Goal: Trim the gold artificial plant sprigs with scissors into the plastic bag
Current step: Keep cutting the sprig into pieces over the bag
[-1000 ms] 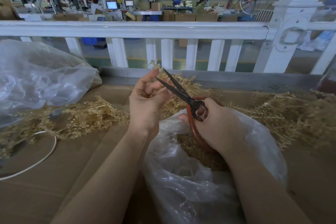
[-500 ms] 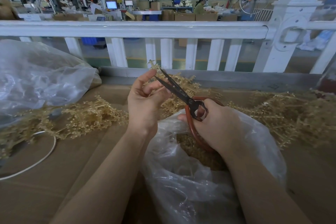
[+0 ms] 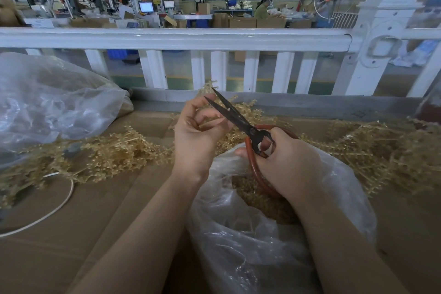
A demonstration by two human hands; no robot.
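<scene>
Over the bag [image 3: 274, 234], half full of gold trimmings, the right hand [image 3: 286, 162] grips the scissors [image 3: 238, 119], blades narrowly parted. Left hand [image 3: 195, 136] pinches a sprig [image 3: 210, 88] at the blades. Sprigs look light, springy, brittle; best held by the stem.

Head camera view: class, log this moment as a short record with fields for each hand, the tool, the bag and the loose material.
left hand: holds a gold sprig in curled fingers
right hand: grips the scissors by the red handles
scissors: blades slightly apart, tips at the left fingers
plastic bag: open under both hands, gold trimmings inside
loose sprigs: piled on the brown tabletop, both sides
</scene>
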